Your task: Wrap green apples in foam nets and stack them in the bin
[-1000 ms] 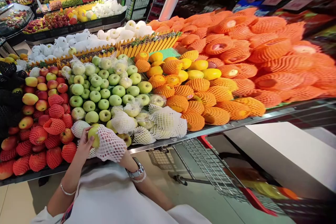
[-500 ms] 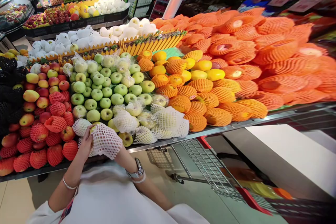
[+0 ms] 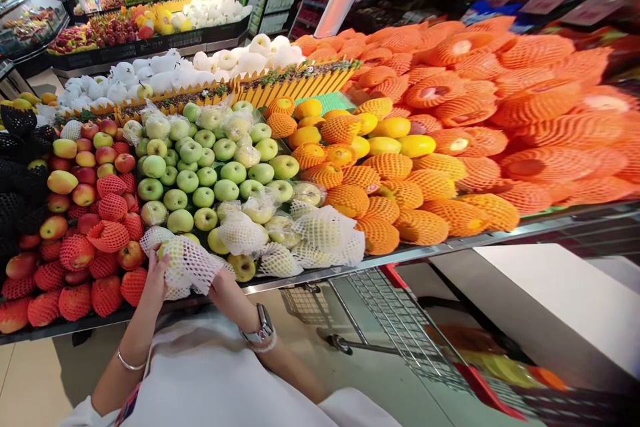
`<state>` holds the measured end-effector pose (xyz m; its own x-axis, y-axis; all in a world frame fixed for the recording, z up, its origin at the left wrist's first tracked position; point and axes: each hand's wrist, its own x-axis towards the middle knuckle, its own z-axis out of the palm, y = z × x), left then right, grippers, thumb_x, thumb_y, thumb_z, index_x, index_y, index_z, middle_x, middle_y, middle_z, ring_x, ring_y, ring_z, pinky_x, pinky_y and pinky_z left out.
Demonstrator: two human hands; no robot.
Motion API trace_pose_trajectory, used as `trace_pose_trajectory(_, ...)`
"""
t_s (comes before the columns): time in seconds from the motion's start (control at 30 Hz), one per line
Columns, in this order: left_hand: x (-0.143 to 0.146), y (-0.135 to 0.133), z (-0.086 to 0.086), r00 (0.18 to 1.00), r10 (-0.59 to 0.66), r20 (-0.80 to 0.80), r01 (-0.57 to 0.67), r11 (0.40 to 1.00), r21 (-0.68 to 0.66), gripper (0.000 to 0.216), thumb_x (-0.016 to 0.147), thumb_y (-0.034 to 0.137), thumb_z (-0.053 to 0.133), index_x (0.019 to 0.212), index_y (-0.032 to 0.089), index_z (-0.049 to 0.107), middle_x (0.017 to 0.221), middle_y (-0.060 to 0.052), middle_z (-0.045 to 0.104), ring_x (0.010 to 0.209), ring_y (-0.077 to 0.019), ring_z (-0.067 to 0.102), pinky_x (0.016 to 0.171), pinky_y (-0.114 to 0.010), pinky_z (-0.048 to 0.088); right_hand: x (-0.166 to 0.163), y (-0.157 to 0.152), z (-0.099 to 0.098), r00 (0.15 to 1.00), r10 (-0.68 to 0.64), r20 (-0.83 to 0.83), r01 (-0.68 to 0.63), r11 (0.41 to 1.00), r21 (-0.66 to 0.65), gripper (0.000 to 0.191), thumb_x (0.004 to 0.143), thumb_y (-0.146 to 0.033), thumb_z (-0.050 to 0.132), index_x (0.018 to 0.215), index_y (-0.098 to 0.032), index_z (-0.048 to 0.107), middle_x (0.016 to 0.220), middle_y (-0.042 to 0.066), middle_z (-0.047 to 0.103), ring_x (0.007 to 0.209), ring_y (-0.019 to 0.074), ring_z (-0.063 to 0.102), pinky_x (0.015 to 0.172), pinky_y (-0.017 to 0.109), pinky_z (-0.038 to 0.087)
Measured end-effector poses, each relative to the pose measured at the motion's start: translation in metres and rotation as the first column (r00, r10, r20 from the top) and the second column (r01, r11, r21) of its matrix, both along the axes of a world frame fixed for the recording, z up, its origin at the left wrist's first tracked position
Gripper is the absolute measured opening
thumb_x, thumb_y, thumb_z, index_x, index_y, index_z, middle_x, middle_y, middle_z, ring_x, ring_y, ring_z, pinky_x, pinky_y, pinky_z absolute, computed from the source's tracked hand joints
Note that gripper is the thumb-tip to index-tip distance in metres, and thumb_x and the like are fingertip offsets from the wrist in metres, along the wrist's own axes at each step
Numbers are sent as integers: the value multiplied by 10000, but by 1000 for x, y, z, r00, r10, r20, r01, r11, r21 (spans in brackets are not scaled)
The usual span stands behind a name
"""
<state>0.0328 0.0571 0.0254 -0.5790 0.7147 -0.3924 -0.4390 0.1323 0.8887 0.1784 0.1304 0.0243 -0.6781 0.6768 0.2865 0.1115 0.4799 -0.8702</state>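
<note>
A green apple [image 3: 164, 251] shows at the open end of a white foam net sleeve [image 3: 193, 260], just above the display's front edge. My left hand [image 3: 157, 275] is closed around the apple's left side, with its thumb near the rim of the net. From the right, my right hand [image 3: 216, 280] reaches into the sleeve, which covers its fingers, so their grip is hidden. Loose green apples [image 3: 187, 180] lie behind my hands. More white-netted fruit [image 3: 277, 259] rests to the right, and red apples in red nets [image 3: 106, 295] sit to the left.
Orange-netted mangoes [image 3: 425, 225] and larger orange-netted fruit [image 3: 545, 127] fill the display's right side. A metal rail [image 3: 310, 275] runs along its front. Below it stands a wire shopping cart [image 3: 400, 317] with red corners, beside a white box [image 3: 545, 300].
My hands have shifted slightly left and down with the apple and foam net. More of the green apple shows at the net's opening. The view has moved a little.
</note>
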Motion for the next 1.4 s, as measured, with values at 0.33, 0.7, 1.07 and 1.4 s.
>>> trace_pose_trajectory(0.33,2,-18,-2,998,-38,-55,39,999,14,718,807,651,527,1385,263,352,1378,-118,584,1250,-282,588,986,-409,526,3,-4,4,999,-19,-43,22,998,66,354,825,-77,512,1093,-228,686,1110,113,695,1099,272,639,921,429,540)
trace_pose_trajectory(0.7,13,-28,0,994,-28,-107,20,997,-75,688,736,510,734,1329,218,543,1463,-118,526,1400,-302,436,1147,-418,378,0,-6,2,984,113,-137,-117,993,-22,534,831,-145,618,1353,-217,532,1401,155,549,1339,292,489,1131,492,410)
trace_pose_trajectory(1.07,14,-27,12,1000,2,14,-2,1000,7,430,698,540,770,948,222,626,1204,-73,661,969,-200,668,738,-256,576,-4,-11,-23,999,-8,-46,8,1000,0,747,783,-94,644,1463,-153,340,1381,223,545,1301,356,535,1096,534,466)
trace_pose_trajectory(1.4,18,-23,11,997,-77,8,76,996,39,555,629,434,847,1073,219,593,1151,-69,664,1040,-224,651,900,-353,545,2,-24,-35,989,-122,-80,124,992,17,588,858,-317,688,1362,-186,416,1284,166,574,1221,316,569,1072,514,490)
